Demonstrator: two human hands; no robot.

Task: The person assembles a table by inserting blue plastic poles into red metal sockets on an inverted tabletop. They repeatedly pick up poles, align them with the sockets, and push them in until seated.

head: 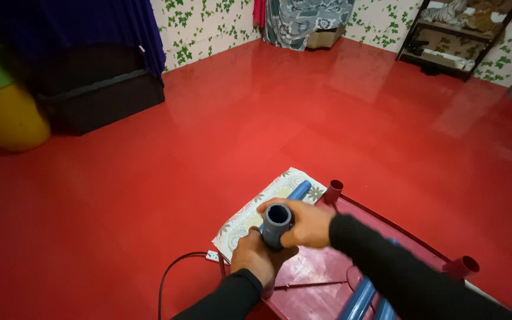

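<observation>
Both hands were closed on a short grey plastic pipe coupling (276, 224), open socket facing up: the left hand (259, 256) wrapped around its lower body, the right hand (306, 224) gripping its upper rim. It was held above the near edge of a floral-patterned mat (250, 216) on the glossy red floor (303, 118). A blue plastic pipe (298, 190) lay on the mat just beyond. An upturned maroon plastic stool (327, 278) sat beside it, a black cable (176, 266) to the left. Judged step: seating the fitting; the next move would call for square alignment and firm pressure.
</observation>
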